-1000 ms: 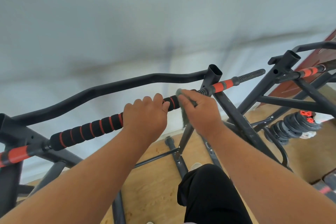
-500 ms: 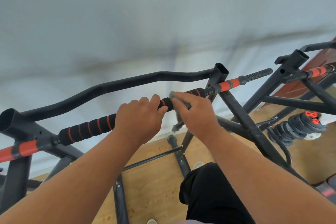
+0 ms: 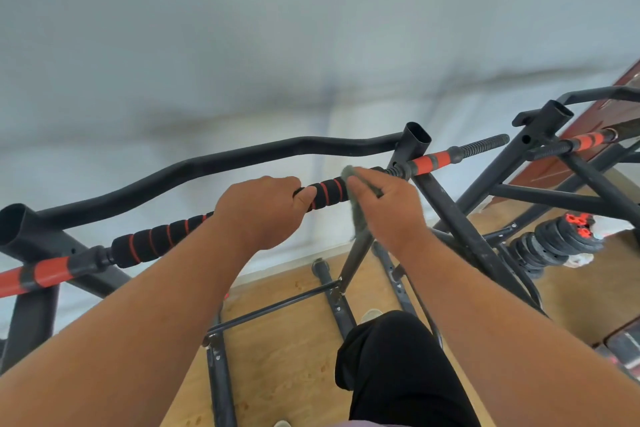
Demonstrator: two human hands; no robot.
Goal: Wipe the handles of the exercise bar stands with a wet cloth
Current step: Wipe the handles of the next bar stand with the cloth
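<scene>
While gripping the foam bar in a closed left hand, pressing a grey cloth onto it with right hand, fingers pinched around the cloth. Weight plates on the floor at right.

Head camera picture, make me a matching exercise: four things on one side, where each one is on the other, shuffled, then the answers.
Things:
1. left hand
2. cloth
3. weight plates
4. curved black bar

Places:
A. on the floor at the right, beyond the stand
B. gripping the foam handle
C. behind the foam handle, nearer the wall
D. under the right hand, against the handle

Pairs: 1-B, 2-D, 3-A, 4-C
</scene>
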